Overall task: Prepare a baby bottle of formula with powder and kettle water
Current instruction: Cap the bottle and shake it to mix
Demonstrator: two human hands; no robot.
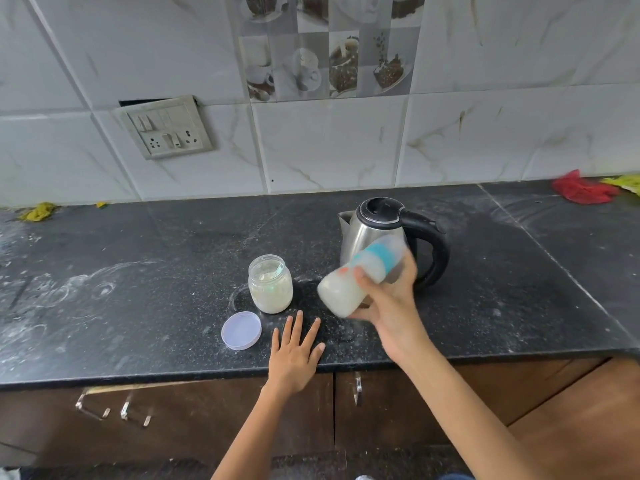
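Head view, open jar (270, 284), lid (241, 330), kettle (388, 237) behind tilted bottle (360, 275)

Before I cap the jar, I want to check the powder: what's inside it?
The open jar holds pale powder, filling most of it. A whitish shape near the top could be a scoop; I cannot tell. Its lid lies beside it on the counter.

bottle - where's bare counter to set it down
Free: the wide counter left of the jar, and right of the kettle toward the red cloth. Crowded: between jar, lid, left hand and kettle.
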